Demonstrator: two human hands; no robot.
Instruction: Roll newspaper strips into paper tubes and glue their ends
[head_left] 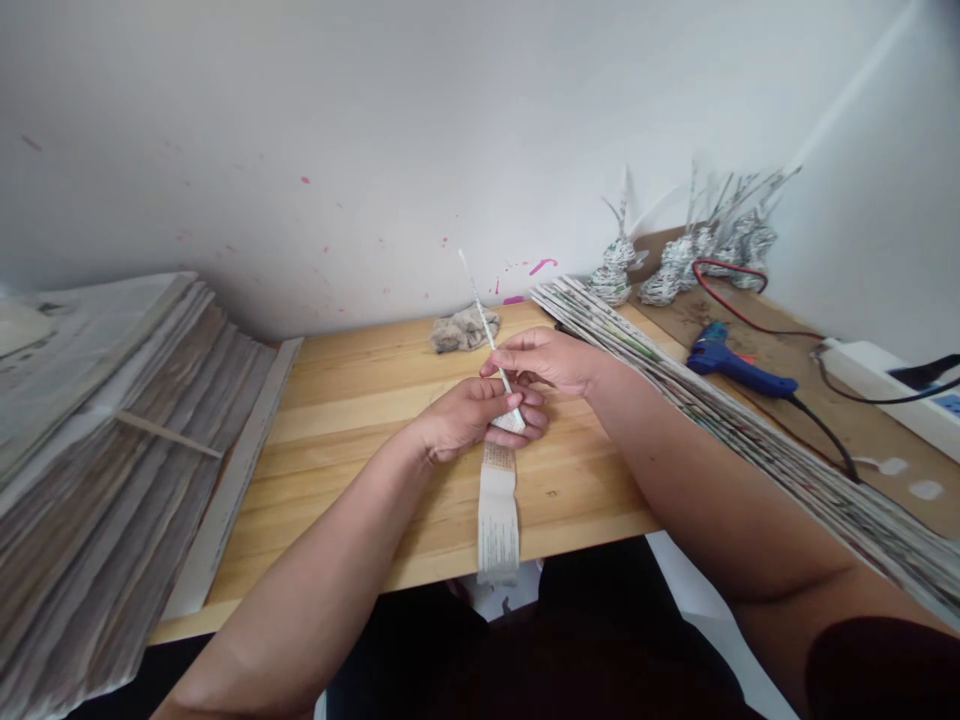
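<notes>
A strip of printed newspaper (498,525) hangs from my hands toward me and over the table's front edge. Its upper part is wound into a thin paper tube (482,310) that slants up and away, its tip pointing at the wall. My left hand (480,410) is closed around the lower end, thumb on top, where the flat strip turns into the roll. Just above it, my right hand (544,362) pinches the tube between thumb and fingers. Some of the right fingertips are hidden behind the tube and the left hand.
Stacked newspaper strips (180,400) fill the left side. A crumpled rag (461,328) lies near the wall. On the right are a bundle of rolled paper tubes (675,390), a blue glue gun (739,368), woven paper figures (679,265) and a white power strip (885,385) with cables.
</notes>
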